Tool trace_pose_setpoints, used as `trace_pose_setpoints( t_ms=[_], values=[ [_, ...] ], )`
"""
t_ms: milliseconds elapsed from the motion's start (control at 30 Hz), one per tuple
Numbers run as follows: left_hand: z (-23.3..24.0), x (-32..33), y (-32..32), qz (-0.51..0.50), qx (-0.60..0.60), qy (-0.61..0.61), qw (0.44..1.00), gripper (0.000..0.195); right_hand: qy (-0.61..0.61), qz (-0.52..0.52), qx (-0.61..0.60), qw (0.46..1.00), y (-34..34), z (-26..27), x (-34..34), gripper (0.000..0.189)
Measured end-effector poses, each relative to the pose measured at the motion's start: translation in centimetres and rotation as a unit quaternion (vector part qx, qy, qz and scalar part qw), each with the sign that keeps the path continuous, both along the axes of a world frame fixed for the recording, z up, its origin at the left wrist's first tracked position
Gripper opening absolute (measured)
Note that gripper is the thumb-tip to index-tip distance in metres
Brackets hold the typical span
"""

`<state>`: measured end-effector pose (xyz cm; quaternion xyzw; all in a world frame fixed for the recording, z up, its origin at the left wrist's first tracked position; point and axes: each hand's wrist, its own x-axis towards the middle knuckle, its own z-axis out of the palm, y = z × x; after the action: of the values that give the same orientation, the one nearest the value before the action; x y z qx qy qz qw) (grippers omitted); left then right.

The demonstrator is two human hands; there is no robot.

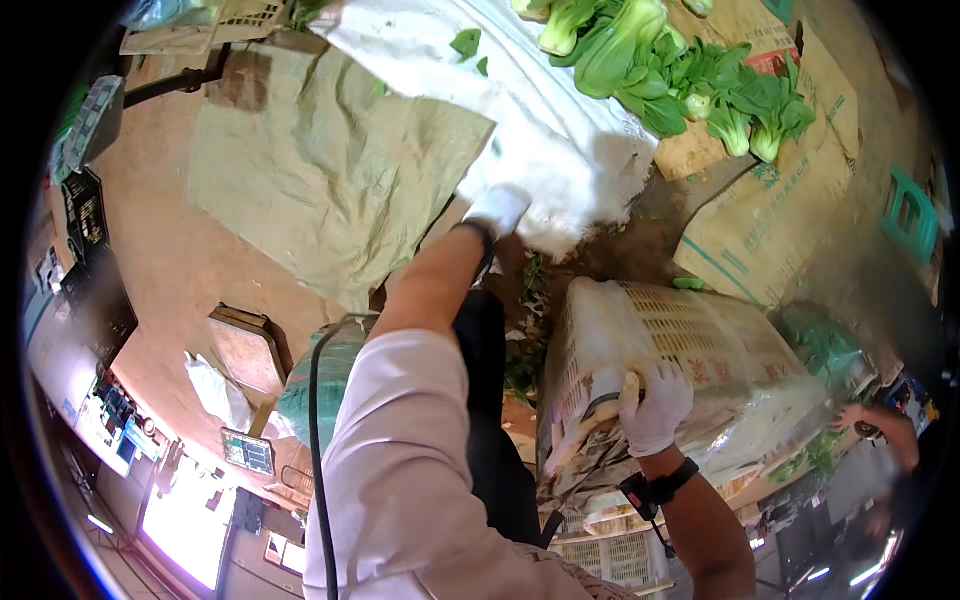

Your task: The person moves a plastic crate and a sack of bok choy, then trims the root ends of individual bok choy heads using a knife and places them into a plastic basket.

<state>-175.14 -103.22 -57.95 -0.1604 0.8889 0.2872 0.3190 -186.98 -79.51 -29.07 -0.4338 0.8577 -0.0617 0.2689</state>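
Note:
At the lower edge of a white woven cloth (555, 172), my left hand (501, 208) touches the bright fabric in a white glove. Its fingers blend into the cloth, so their grip is unclear. My right hand (657, 409), also gloved, rests on the near side of a plastic-wrapped, slatted plastic crate (675, 322). By its thumb are a small tan shape and a dark curved strip (602, 403), both hard to make out. Heads of green bok choy (637, 60) lie on the cloth and on tan sacks (787, 202) at the upper right. A few loose leaves (466, 44) lie on the cloth.
An olive-tan woven sack (337, 165) spreads over the floor on the left. Below it stand a platform scale (246, 349) and a green wrapped bundle (304, 382). A teal plastic stool (911, 216) is at far right. Another person's arm (892, 435) reaches in at lower right.

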Motion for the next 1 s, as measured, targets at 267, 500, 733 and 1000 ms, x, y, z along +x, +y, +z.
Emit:
trace_pose_setpoints(
  t_ms=[267, 500, 733, 1000],
  values=[
    [3.1, 8.9, 3.1, 0.257, -0.030, 0.061, 0.964, 0.033, 0.000, 0.014, -0.030, 0.999, 0.2, -0.2, 0.2, 0.012],
    [1.4, 19.0, 0.0, 0.547, -0.228, -0.296, 0.749, 0.088, 0.072, 0.032, -0.010, 0.997, 0.4, -0.2, 0.6, 0.012],
    [5.1, 25.3, -5.0, 0.382, -0.147, -0.234, 0.882, 0.027, 0.095, 0.025, -0.029, 0.995, 1.0, -0.6, 0.7, 0.018],
    [23.4, 26.3, -7.1, 0.413, -0.206, -0.105, 0.881, 0.039, 0.102, -0.009, 0.019, 0.995, 0.5, -0.6, 1.0, 0.018]
  ],
)
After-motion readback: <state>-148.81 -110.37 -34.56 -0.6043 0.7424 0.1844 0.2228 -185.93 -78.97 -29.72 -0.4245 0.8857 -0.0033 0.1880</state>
